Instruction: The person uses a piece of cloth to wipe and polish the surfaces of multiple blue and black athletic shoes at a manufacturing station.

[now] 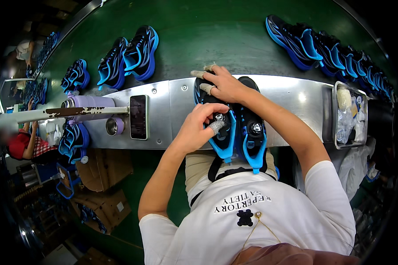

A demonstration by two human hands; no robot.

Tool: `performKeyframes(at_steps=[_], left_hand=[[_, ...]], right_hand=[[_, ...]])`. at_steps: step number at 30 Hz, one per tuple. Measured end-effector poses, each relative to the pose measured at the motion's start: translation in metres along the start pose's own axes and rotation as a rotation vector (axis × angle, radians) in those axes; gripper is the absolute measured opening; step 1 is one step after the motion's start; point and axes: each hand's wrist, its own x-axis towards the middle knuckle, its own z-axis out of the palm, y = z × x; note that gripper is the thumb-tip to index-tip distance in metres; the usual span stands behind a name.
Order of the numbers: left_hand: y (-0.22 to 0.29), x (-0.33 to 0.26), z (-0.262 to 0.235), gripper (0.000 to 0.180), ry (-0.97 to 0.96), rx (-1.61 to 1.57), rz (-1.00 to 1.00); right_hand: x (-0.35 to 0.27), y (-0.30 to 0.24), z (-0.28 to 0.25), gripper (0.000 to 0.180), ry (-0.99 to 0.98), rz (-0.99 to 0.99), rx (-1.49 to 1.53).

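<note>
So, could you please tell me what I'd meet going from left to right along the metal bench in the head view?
Purple bottle, phone, left-hand shoe, right-hand shoe, filled tray.

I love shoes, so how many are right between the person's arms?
2: the left shoe, partly covered by the left hand and right hand; and the right shoe beside it, partly covered by the right forearm. No others seem hidden there.
</note>
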Motion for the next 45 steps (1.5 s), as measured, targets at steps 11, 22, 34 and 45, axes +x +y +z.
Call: performKeyframes(at_steps=[11,22,34,45], left_hand=[[0.001,0.003,0.014,0.044,0.16,0.307,0.203],[-0.002,0.002,0.02,0.047,0.208,0.388,0.168],[-0.006,0.003,0.026,0.048,0.217,0.34,0.108],[-0.014,0.004,0.013,0.045,-0.044,0.053,0.137]], right_hand=[[-0.002,0.003,-0.002,0.049,-0.014,0.011,-0.003],[-0.008,0.004,-0.007,0.047,-0.011,0.051,0.011],[-0.01,0.004,-0.011,0.049,-0.036,0.076,0.018],[-0.011,0.004,-0.014,0.048,-0.033,0.081,0.047]])
